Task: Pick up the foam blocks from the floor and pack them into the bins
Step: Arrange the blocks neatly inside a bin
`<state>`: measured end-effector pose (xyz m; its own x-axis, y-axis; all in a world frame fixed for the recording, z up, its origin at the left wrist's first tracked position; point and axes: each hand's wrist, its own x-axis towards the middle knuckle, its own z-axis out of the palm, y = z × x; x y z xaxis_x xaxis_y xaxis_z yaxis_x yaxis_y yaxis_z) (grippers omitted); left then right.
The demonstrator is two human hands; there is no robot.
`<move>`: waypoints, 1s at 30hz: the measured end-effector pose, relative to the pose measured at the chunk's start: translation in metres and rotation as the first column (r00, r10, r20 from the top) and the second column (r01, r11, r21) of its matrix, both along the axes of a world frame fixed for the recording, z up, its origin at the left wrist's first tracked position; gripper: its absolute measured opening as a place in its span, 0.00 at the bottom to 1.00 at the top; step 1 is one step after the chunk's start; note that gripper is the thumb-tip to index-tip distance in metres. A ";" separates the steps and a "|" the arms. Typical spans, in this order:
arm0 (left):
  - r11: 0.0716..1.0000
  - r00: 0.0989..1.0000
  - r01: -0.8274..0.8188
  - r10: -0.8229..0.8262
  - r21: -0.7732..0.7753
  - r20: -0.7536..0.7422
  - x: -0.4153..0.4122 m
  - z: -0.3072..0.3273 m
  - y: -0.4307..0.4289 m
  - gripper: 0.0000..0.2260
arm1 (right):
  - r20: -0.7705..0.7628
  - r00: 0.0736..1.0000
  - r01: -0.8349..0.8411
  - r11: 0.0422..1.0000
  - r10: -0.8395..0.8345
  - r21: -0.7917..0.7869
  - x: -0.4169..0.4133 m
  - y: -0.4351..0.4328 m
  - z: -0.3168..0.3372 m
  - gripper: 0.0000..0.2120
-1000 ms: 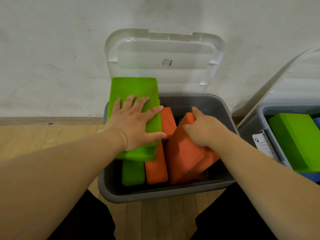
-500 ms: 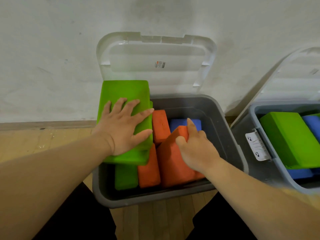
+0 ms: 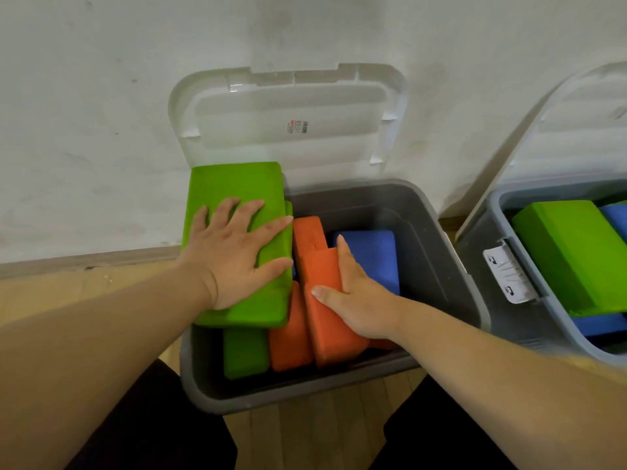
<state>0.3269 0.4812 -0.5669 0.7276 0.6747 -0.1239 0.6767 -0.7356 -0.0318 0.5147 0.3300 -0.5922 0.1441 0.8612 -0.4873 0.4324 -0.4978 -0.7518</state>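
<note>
As right hand (image 3: pixel 360 300) grips block (image 3: pixel 330 334), thumb outstretched

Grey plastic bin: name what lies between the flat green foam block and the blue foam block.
Head view: a rear orange foam block and a near orange foam block, held by the right hand, separate green block from blue block.

**Scuffed white wall above a pale wooden floor**

A white plastered wall (image 3: pixel 101 96) fills the upper half of the view, from 9 o'clock to 3 o'clock, marked with grey smudges, faint scratches and dark specks. A low wooden skirting board (image 3: pixel 84 261) runs along its foot at 9 o'clock. Below it lies a floor (image 3: pixel 47 296) of pale wooden planks, seen again at 6 o'clock. The light is soft and even.
</note>
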 end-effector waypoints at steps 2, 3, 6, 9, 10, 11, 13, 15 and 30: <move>0.999 0.999 -0.011 0.010 -0.033 -0.045 0.008 0.005 -0.001 0.42 | -0.055 0.998 -0.002 0.999 0.000 -0.039 0.001 0.002 -0.001 0.48; 0.998 0.997 -0.029 0.025 -0.051 -0.067 0.014 0.008 -0.001 0.42 | -0.130 0.991 0.027 0.997 -0.035 -0.066 0.003 0.002 -0.001 0.46; 0.995 0.990 -0.094 0.089 -0.036 -0.108 0.035 0.020 -0.010 0.46 | -0.426 0.869 0.200 0.966 -0.252 -0.165 0.021 -0.004 0.004 0.31; 0.997 0.986 -0.076 0.072 -0.022 -0.148 0.045 0.014 -0.021 0.46 | -0.225 0.860 0.423 0.886 -0.458 -0.187 0.059 -0.001 -0.015 0.28; 0.997 0.989 -0.073 0.068 -0.033 -0.134 0.046 0.011 -0.023 0.46 | -0.057 0.892 0.433 0.883 -0.449 -0.181 0.072 0.000 -0.027 0.32; 0.996 0.991 -0.074 0.069 -0.044 -0.116 0.047 0.007 -0.023 0.45 | 0.079 0.898 0.441 0.875 -0.434 -0.200 0.083 0.000 -0.042 0.37; 0.996 0.993 -0.078 0.073 -0.048 -0.098 0.047 0.003 -0.021 0.45 | 0.179 0.877 0.480 0.830 -0.446 -0.283 0.096 -0.003 -0.068 0.48; 0.996 0.992 -0.082 0.078 -0.040 -0.096 0.046 0.002 -0.020 0.46 | 0.193 0.834 0.551 0.762 -0.516 -0.340 0.101 -0.006 -0.094 0.52; 0.995 0.992 -0.093 0.090 -0.022 -0.083 0.047 -0.001 -0.015 0.46 | 0.174 0.883 0.455 0.887 -0.437 -0.083 0.109 0.001 -0.079 0.44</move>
<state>0.3741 0.4659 -0.5680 0.6498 0.7338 -0.1984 0.7370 -0.6720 -0.0718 0.6234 0.3306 -0.6710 0.5764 0.6267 -0.5244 0.2438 -0.7444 -0.6216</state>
